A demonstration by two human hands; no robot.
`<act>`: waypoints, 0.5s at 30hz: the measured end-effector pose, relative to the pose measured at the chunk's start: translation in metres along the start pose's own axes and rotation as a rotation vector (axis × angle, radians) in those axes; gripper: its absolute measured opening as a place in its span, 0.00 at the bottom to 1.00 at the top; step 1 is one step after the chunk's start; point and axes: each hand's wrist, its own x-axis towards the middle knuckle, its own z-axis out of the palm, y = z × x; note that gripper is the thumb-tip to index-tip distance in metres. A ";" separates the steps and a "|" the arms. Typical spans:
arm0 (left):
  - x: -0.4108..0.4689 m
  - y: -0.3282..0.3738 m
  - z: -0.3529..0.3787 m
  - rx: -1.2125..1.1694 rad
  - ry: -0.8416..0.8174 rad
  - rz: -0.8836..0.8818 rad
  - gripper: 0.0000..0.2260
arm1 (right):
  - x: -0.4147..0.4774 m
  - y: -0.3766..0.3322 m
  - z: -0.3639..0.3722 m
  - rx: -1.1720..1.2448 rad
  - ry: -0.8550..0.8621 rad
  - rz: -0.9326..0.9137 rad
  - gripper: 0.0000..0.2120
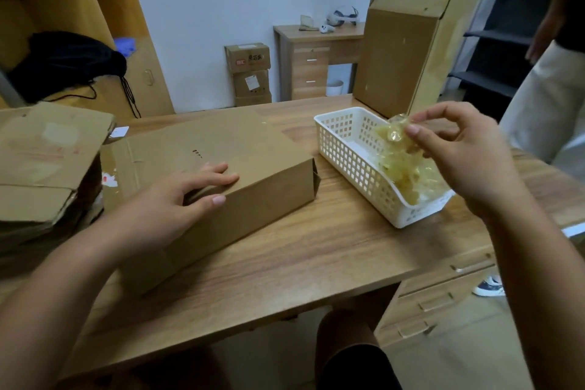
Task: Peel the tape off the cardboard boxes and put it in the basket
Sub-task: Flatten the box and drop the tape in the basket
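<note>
A flat brown cardboard box (228,149) lies on the wooden table (316,256) in front of me. My left hand (177,199) rests on its near top edge, fingers spread and pressing down. A white slotted basket (348,155) stands to the right of the box, holding a heap of crumpled yellowish tape (405,180). My right hand (459,152) hovers over the basket's near end, with thumb and fingers pinched on a wad of clear yellowish tape (397,133).
A stack of flattened cardboard (47,161) lies at the table's left. A tall upright cardboard box (402,57) stands behind the basket. A person in light trousers (550,98) stands at the right. Drawers (443,301) sit under the table's right side.
</note>
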 end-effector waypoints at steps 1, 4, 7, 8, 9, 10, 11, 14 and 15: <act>0.000 0.000 0.000 -0.008 0.005 0.004 0.16 | 0.002 0.007 -0.001 -0.047 0.008 0.010 0.05; 0.000 0.000 0.001 -0.007 0.000 -0.003 0.18 | 0.004 0.025 -0.001 -0.123 0.053 0.070 0.06; 0.000 0.000 0.001 0.003 -0.003 -0.003 0.18 | 0.004 0.035 -0.001 -0.116 0.111 0.117 0.06; 0.000 0.000 0.001 0.003 -0.004 0.000 0.19 | 0.004 0.036 0.000 -0.126 0.121 0.121 0.04; 0.000 0.000 0.001 -0.001 -0.005 0.004 0.19 | 0.003 0.036 0.001 -0.148 0.125 0.124 0.04; 0.000 0.000 0.001 -0.005 -0.006 0.007 0.19 | 0.002 0.037 0.002 -0.170 0.124 0.131 0.05; 0.000 0.000 0.001 -0.008 -0.006 0.008 0.20 | 0.001 0.036 0.002 -0.185 0.122 0.140 0.05; 0.000 0.000 0.001 -0.010 -0.005 0.004 0.19 | -0.004 0.034 0.004 -0.240 0.129 0.158 0.03; -0.001 0.000 0.001 -0.008 -0.004 0.003 0.19 | -0.006 0.034 0.004 -0.288 0.143 0.139 0.03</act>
